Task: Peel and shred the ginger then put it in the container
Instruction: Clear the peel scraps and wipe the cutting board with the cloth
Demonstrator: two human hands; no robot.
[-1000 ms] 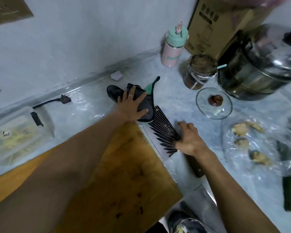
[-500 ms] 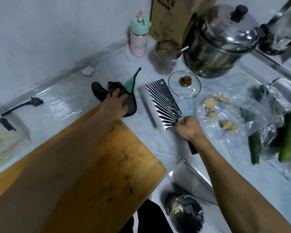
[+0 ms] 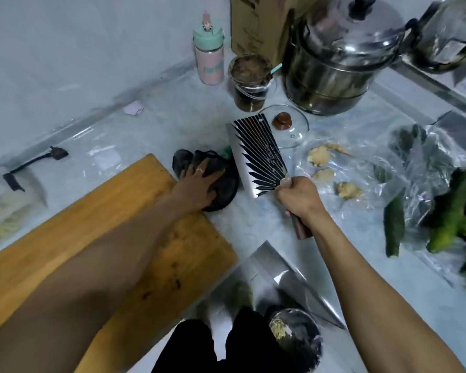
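Note:
My right hand (image 3: 299, 196) grips the brown handle of a cleaver (image 3: 258, 157) whose broad blade carries black stripes; the blade is raised off the counter and points away from me. My left hand (image 3: 197, 187) rests flat on a black cloth (image 3: 226, 181) at the far corner of the wooden cutting board (image 3: 97, 238). Three pale ginger pieces (image 3: 319, 154) lie on a clear plastic bag just right of the blade. A clear container (image 3: 6, 211) with pale shreds stands at the far left.
A glass lid (image 3: 296, 130), a jar of brown paste (image 3: 250, 82), a pink bottle (image 3: 209, 55) and a steel pot (image 3: 339, 63) stand behind. Green cucumbers (image 3: 393, 224) lie at right. A dark bowl (image 3: 296, 340) sits below the counter edge.
My right hand has closed round the cleaver's handle and lifted the blade off the counter. My left hand stays on the black cloth. My view has swung to the right.

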